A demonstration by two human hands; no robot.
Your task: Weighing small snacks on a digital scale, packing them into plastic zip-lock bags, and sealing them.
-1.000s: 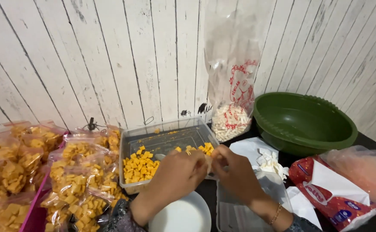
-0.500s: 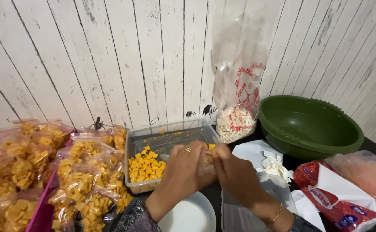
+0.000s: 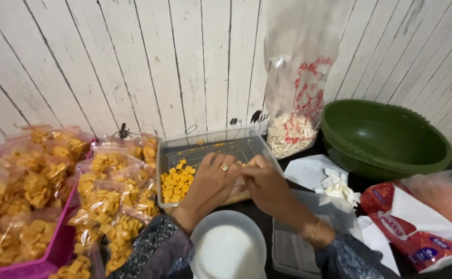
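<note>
Both hands meet over the near right corner of the clear plastic tray (image 3: 213,144); the left hand (image 3: 213,181), ring on one finger, is cupped with fingers curled, and the right hand (image 3: 264,181) presses against it, fingertips pinched together, though on what I cannot tell; orange square crackers (image 3: 177,181) lie heaped in the tray at nine o'clock from the hands; a white round lid (image 3: 228,248) sits at six o'clock; a green basin (image 3: 386,137) stands at two o'clock; bagged crackers (image 3: 107,206) pile up at nine o'clock.
</note>
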